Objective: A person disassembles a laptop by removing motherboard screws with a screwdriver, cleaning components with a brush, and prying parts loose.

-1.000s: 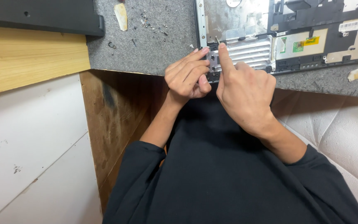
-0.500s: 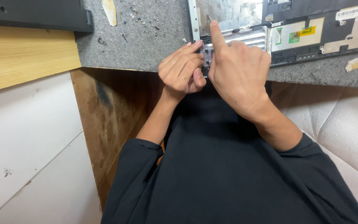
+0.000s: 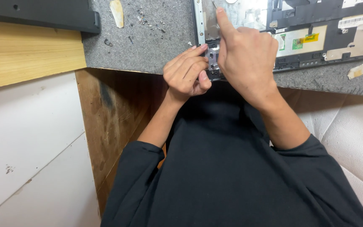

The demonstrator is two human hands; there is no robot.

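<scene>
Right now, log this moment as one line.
left hand: fingers curled at laptop chassis corner | right hand: forefinger pressing metal plate | grey benchtop

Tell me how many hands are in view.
2: the left hand curled at the opened laptop case's near corner, and the right hand beside it, index finger pointing onto the case.

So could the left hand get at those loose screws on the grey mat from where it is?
Probably yes: the left hand sits at the mat's edge, and bare mat lies between it and the loose screws.
</scene>
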